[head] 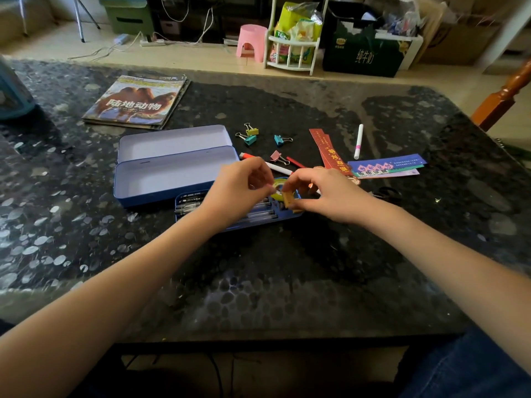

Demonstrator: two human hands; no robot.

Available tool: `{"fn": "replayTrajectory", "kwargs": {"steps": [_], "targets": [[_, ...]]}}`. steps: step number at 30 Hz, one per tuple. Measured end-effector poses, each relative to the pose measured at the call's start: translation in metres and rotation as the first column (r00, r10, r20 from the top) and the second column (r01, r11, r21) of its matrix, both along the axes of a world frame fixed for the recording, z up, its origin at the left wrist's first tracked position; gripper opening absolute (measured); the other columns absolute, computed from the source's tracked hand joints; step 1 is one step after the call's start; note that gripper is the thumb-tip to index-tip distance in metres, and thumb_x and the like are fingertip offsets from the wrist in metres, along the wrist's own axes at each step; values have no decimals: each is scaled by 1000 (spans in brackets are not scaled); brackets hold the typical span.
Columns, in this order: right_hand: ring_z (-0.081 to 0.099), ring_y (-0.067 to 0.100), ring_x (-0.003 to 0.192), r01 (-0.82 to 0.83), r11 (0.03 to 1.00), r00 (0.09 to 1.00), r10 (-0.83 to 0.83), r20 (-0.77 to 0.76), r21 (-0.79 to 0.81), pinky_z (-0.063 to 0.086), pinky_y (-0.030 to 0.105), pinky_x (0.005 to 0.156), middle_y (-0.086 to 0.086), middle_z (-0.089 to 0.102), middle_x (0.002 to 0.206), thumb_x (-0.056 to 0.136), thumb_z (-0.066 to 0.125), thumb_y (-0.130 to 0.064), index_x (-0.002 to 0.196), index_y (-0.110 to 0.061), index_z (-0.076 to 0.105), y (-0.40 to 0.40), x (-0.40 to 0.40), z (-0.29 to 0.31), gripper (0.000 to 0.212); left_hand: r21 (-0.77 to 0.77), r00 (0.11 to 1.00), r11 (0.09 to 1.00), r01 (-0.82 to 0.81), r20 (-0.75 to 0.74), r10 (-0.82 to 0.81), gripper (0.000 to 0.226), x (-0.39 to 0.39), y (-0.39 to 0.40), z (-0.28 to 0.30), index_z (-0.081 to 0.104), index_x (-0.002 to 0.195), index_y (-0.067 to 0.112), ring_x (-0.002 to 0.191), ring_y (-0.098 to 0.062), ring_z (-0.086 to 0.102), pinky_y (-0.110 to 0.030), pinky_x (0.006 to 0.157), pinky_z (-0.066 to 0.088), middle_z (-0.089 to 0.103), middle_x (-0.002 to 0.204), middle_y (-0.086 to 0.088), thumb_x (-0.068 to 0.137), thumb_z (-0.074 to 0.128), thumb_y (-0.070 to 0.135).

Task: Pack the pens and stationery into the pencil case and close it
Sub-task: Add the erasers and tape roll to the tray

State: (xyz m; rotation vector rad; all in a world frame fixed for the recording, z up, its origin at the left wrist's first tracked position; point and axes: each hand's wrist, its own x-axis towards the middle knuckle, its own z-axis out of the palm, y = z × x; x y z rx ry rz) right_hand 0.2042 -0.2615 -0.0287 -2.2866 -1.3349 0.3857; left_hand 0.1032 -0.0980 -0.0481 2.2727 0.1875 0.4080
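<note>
Pens sit in the blue insert tray (287, 218), both hands (241, 191) (324, 193) pinching the yellow tape roll (278, 188); the colourful metal binder clips (250, 139), paper bookmarks (385, 168), and closing the open blue tin pencil case (172, 170) are all still to do.

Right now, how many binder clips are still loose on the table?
4: a yellow clip and a teal clip beyond the case, another teal clip to their right, and a pink clip nearer the hands. Others may be hidden under the hands.
</note>
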Motion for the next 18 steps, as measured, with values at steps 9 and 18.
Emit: {"fn": "replayTrajectory", "kwargs": {"steps": [9, 18], "targets": [[52, 10, 94, -59, 998, 997, 60, 51, -7, 44, 20, 77, -4, 58, 101, 85, 65, -10, 106, -24, 71, 3, -1, -5, 26, 253, 991, 960, 121, -83, -104, 8, -4, 3, 3, 69, 85, 17, 74, -6, 58, -12, 66, 41, 62, 77, 9, 80, 68, 11], [43, 10, 104, -70, 984, 984, 95, 150, -163, 40, 37, 93, -12, 55, 108, 82, 45, 6, 99, -35, 74, -1, 1, -1, 53, 196, 997, 980, 39, -66, -26, 8, -3, 4, 0, 66, 89, 17, 77, -6, 59, -13, 71, 46, 64, 86, 6, 84, 65, 12]]}}
